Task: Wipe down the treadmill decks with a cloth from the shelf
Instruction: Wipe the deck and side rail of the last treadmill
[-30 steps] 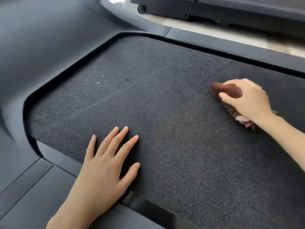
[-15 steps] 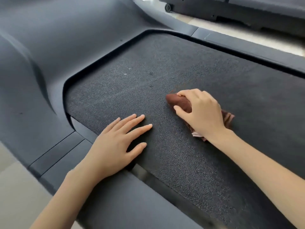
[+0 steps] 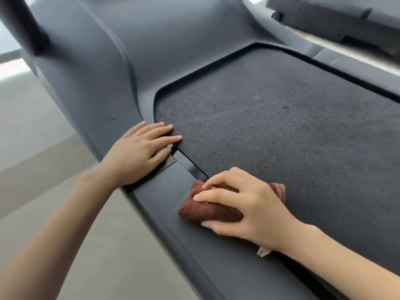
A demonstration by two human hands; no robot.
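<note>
We lay our left hand [image 3: 140,154] flat, palm down, on the grey plastic where the motor cover [image 3: 108,72] meets the near side rail [image 3: 164,191]. Its fingers are straight and close together, and they point across toward the treadmill belt [image 3: 281,131]. The tips of the longer ones reach just over the belt's rounded corner. This hand grasps nothing. Its forearm comes in from the lower left, above the pale floor [image 3: 32,148].

Our right hand [image 3: 249,208] is curled over the cloth [image 3: 207,211] and grips it: the fingers bend across the top, the thumb tucks along the near edge, and the palm bears down on the bundle. The wrist is low and the forearm runs off toward the lower right corner.

The cloth is reddish brown with a fine looped terry pile, and it is bunched into a thick wad, not spread out. It sits at the near edge of the deck, partly on the smooth side rail and partly on the rough black belt. Its front end sticks out past our fingertips onto the rail. A ribbed corner shows behind the knuckles on the belt, and a small pale scrap peeks out under the wrist. The belt shows a few light specks farther out. Another treadmill [image 3: 324,16] stands beyond the far rail.
</note>
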